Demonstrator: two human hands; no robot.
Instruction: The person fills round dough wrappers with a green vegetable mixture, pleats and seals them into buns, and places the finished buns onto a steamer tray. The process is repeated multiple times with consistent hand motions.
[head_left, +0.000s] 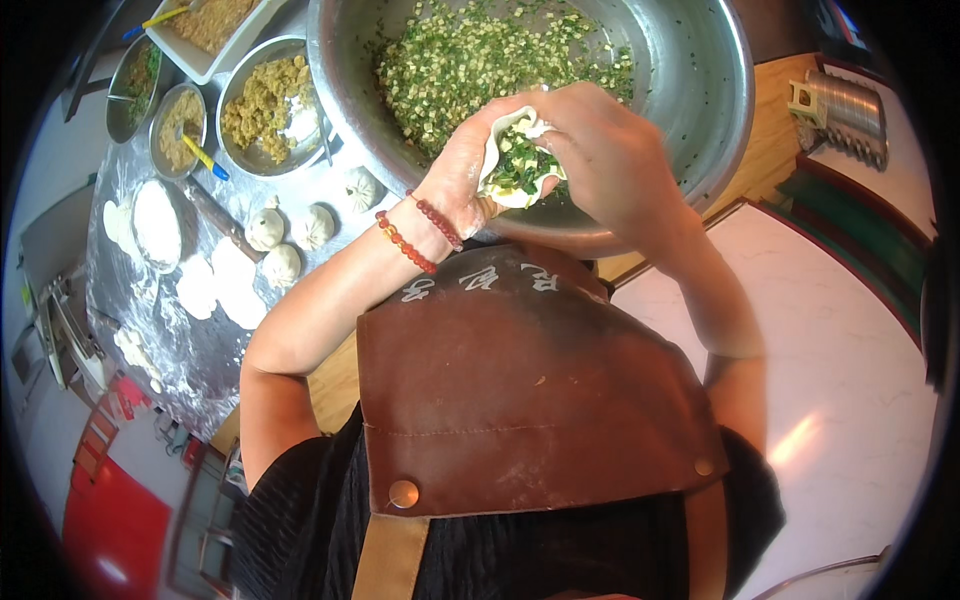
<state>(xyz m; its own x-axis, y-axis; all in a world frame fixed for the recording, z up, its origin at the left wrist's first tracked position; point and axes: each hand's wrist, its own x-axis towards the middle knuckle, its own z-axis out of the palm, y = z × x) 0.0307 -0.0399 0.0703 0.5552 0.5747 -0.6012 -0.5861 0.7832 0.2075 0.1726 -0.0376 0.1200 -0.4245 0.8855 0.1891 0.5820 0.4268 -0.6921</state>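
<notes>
My left hand (461, 169) cups a round dough wrapper (491, 154) filled with chopped greens and pale cubes (517, 161). Two red bead bracelets circle that wrist. My right hand (600, 150) is over the wrapper's right side, its thumb and fingers pinching the dough's edge. Both hands are above the near part of a large steel basin (731, 112), which holds more of the green filling with small pale cubes (480, 60). Several pleated buns (282, 265) stand on the floured table to the left. Some fingertips are hidden behind the dough and the hands.
The floured metal table (172, 360) bears a rolling pin (217, 217), flattened dough wrappers (236, 281), a bowl of flour (157, 225) and dough pieces (136, 352). Beyond are a steel bowl of yellowish filling (266, 105), smaller filling bowls (178, 127) and a white tray (202, 71).
</notes>
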